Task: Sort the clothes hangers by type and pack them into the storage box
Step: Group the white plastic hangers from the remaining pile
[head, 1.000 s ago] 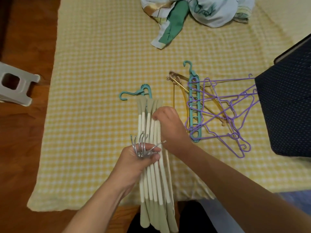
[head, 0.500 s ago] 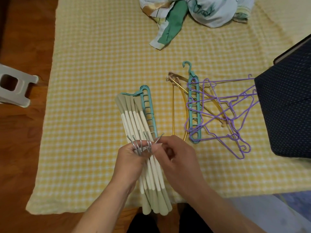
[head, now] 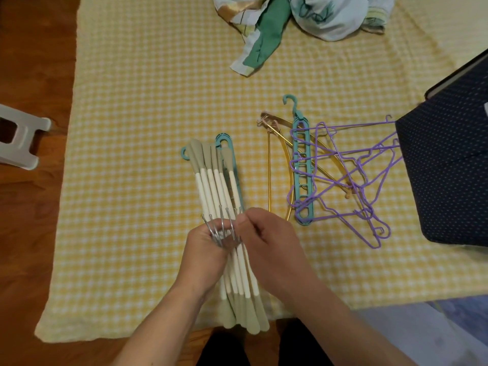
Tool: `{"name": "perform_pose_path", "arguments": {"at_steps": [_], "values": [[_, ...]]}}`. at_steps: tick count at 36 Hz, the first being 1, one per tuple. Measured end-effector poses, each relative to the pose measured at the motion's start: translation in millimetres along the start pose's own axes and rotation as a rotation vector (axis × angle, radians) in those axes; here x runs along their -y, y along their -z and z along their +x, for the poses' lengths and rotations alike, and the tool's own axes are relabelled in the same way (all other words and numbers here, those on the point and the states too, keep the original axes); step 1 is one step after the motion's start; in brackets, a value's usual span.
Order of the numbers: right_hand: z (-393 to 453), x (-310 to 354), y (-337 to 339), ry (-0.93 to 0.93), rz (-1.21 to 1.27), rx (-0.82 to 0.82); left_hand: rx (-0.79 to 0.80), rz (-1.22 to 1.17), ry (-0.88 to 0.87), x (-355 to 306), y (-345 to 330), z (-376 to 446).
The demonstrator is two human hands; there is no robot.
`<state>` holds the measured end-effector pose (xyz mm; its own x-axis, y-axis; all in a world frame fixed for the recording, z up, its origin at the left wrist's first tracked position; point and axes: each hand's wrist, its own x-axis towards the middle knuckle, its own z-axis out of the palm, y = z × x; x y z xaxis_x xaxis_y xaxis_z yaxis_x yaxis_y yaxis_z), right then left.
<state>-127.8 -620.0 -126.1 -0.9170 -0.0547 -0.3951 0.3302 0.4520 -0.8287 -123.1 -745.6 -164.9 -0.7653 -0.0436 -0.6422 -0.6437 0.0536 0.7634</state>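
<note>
A bundle of white hangers [head: 224,196] with grey-green tips lies lengthwise near the near edge of the yellow checked blanket [head: 137,107], its far tips fanned out toward the middle and its near tips reaching past the blanket's near edge. The left hand [head: 204,256] grips the bundle at its middle, fingers curled round the cluster of metal hooks [head: 220,229] that stick up between them. The right hand [head: 266,239] sits just beside it, touching the same spot, its fingers curled and pinching at the hooks or the top hanger; which of the two cannot be told. Under the bundle's far end lies a teal plastic hanger [head: 229,154] with a row of slots, its hook poking out on the left. Further toward the right edge of the blanket is a loose heap: a second teal slotted hanger [head: 301,165] lying lengthwise, gold hangers [head: 274,159] beneath it, and tangled purple wire hangers [head: 353,175] over both. The purple ones touch a dark blue dotted box [head: 449,165] at the right edge. A crumpled cloth [head: 298,19] in pale blue and green sits at the far edge. On the wooden floor [head: 31,233] to the left stands a grey plastic stool [head: 21,141].
</note>
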Motion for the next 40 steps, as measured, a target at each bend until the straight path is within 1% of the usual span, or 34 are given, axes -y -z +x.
{"name": "perform_pose_path", "arguments": {"at_steps": [2, 5, 8, 10, 11, 13, 15, 17, 19, 21, 25, 27, 35, 40], "values": [[4, -2, 3, 0.07, -0.095, 0.026, -0.005, -0.008, -0.005, 1, 2, 1], [12, -9, 9, 0.069, -0.077, 0.055, -0.033, -0.034, 0.003, 2, 4, 3], [18, -28, 20, -0.088, 0.037, -0.023, -0.102, -0.121, 0.04, 0, 8, 7], [18, -48, 29, -0.197, 0.032, -0.053, -0.128, -0.22, 0.073, -2, 13, 10], [16, -59, 33, -0.247, 0.005, -0.032, -0.141, -0.266, 0.086, -3, 15, 12], [7, -80, 37, -0.35, -0.024, 0.07, -0.175, -0.335, 0.098, -3, 21, 15], [-7, -100, 36, -0.417, -0.033, 0.23, -0.208, -0.396, 0.111, -2, 26, 19], [-21, -116, 31, -0.423, -0.047, 0.377, -0.234, -0.443, 0.116, 0, 30, 20], [-33, -127, 25, -0.405, -0.043, 0.443, -0.254, -0.477, 0.119, 2, 32, 20], [-43, -133, 19, -0.4, -0.003, 0.445, -0.268, -0.494, 0.126, 5, 34, 19], [-55, -135, 8, -0.404, 0.123, 0.362, -0.277, -0.489, 0.146, 10, 36, 14], [-58, -137, 6, -0.402, 0.142, 0.345, -0.276, -0.488, 0.156, 13, 36, 11], [-67, -152, 2, -0.444, 0.189, 0.43, -0.258, -0.439, 0.201, 28, 38, 3], [-69, -160, 2, -0.451, 0.204, 0.419, -0.267, -0.473, 0.244, 37, 39, 5]]}}
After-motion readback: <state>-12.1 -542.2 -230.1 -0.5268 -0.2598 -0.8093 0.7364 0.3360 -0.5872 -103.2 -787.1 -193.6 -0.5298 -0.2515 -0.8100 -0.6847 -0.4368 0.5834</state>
